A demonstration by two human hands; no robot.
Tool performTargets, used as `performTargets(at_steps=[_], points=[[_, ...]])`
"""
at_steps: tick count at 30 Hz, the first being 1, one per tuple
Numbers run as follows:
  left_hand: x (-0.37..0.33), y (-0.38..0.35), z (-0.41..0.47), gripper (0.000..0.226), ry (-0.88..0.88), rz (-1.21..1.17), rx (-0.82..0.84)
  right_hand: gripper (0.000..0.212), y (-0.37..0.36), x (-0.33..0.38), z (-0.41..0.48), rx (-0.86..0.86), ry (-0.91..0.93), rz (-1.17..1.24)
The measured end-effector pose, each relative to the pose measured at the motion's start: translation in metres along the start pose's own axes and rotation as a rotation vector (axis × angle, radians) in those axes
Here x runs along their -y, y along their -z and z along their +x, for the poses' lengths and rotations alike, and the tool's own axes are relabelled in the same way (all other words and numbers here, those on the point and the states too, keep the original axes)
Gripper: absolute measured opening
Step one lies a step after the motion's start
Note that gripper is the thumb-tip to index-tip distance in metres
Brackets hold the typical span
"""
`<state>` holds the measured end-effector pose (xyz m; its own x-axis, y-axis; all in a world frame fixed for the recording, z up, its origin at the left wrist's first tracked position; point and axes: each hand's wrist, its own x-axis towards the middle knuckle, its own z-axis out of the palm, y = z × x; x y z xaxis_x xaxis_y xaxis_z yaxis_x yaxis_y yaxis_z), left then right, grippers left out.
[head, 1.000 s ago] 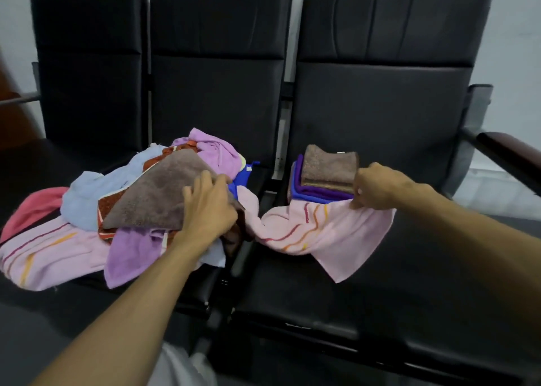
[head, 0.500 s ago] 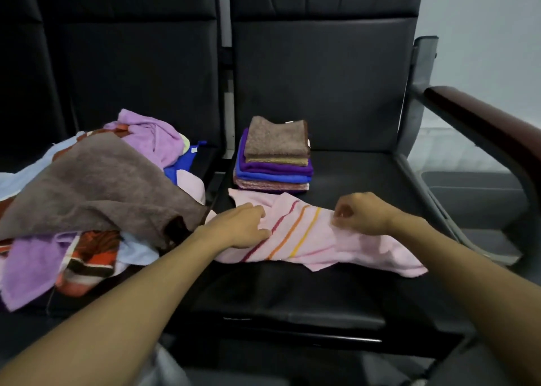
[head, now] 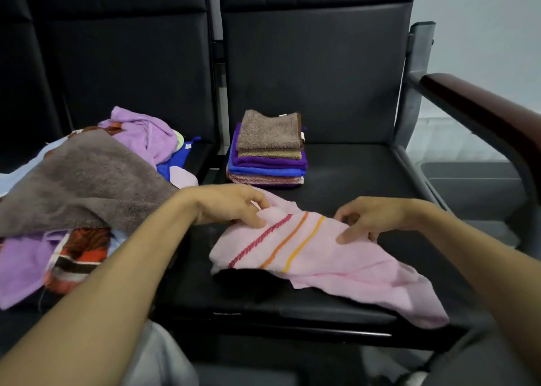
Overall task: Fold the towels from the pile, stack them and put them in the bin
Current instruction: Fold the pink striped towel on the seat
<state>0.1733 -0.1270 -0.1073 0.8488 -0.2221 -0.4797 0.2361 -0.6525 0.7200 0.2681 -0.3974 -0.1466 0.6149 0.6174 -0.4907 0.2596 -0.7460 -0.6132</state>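
I am looking down at a row of black seats [head: 351, 180] that is filling most of the frame. The pile [head: 82, 180] of unfolded towels is lying on the seat at centre left, with a brown one on top. The pink towel [head: 322, 256], which has three stripes, is lying crumpled on the right-hand seat at lower centre and is reaching the front edge at lower right. The stack [head: 268, 151] of folded towels is sitting just behind it at frame centre, near the backrest. The left hand [head: 228, 207] is pinching the towel's upper-left edge. The right hand [head: 366, 218] is gripping its upper-right edge, thumb on top.
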Motion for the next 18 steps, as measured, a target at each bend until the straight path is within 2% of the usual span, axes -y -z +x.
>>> performTargets(at_steps=[2,5,9,13,15,18], points=[[-0.004,0.002,-0.007,0.011,-0.028,-0.069,0.028,0.014,0.000,0.000,-0.006,-0.024,0.036,0.076],[-0.006,0.003,-0.002,0.013,0.001,0.000,-0.053,0.011,0.001,0.002,-0.012,-0.115,0.094,0.111],[-0.006,0.003,0.018,0.018,0.002,0.419,-0.259,0.017,0.002,0.001,-0.016,-0.206,0.123,0.181],[-0.009,-0.001,0.039,0.021,0.021,0.369,-0.346,0.034,0.003,0.001,-0.020,-0.349,0.176,0.419],[-0.012,-0.008,0.050,0.022,-0.020,0.324,-0.510,0.039,0.003,0.000,-0.016,-0.528,0.200,0.516],[-0.018,-0.018,0.062,0.024,-0.144,0.321,-0.818,0.032,0.009,-0.012,-0.009,-0.994,0.078,0.542]])
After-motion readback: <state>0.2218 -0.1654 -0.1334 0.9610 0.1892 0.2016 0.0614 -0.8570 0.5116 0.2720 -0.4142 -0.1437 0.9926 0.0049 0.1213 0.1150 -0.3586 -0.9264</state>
